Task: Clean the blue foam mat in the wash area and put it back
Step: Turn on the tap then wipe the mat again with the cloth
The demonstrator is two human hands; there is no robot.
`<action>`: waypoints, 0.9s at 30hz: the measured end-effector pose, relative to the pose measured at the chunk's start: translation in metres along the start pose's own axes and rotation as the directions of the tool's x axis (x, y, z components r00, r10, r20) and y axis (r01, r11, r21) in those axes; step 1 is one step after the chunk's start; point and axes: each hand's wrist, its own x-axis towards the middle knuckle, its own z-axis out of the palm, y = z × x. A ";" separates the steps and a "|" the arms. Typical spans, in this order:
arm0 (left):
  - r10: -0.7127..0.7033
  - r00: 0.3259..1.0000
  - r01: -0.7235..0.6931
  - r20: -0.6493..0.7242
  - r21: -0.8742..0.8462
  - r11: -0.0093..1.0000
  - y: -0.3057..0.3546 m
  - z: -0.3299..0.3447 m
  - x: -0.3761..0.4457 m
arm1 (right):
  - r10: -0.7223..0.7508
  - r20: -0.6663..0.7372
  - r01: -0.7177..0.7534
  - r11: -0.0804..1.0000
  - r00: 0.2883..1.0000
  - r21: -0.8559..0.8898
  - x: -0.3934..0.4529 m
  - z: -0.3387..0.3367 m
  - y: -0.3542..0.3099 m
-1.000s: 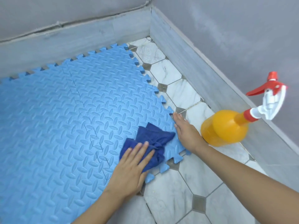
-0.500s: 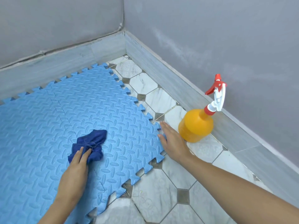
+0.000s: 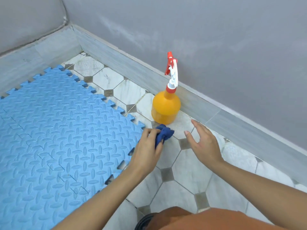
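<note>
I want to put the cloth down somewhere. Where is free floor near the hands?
Free tiles lie between the mat edge and the baseboard, below both hands. It is crowded by the spray bottle, where the left hand grips the cloth beside the right hand.

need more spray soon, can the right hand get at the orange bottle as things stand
Probably yes: the right hand is open and holds nothing, and bare tile lies between it and the orange spray bottle. The cloth is in the left hand, off to the side.

The left hand (image 3: pixel 147 153) holds a dark blue cloth (image 3: pixel 163 134) bunched just past the edge of the blue foam mat (image 3: pixel 63 135). The right hand (image 3: pixel 203 143) hovers with fingers spread near an orange spray bottle (image 3: pixel 166 107) standing on the tiled floor (image 3: pixel 187 176) by the wall.
</note>
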 end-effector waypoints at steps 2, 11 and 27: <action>0.054 0.998 -0.055 0.036 0.014 0.998 0.010 0.018 0.005 | 0.069 -0.028 -0.069 0.998 0.997 -0.007 -0.006 -0.007 0.016; 0.080 0.997 -0.082 0.021 0.139 0.987 -0.012 0.039 0.013 | 0.090 0.002 -0.090 0.995 0.996 -0.044 -0.010 0.002 0.019; -0.093 0.866 0.247 -0.491 0.260 0.933 -0.111 -0.183 -0.019 | -0.481 0.192 0.498 0.866 0.855 -0.045 0.091 0.103 -0.204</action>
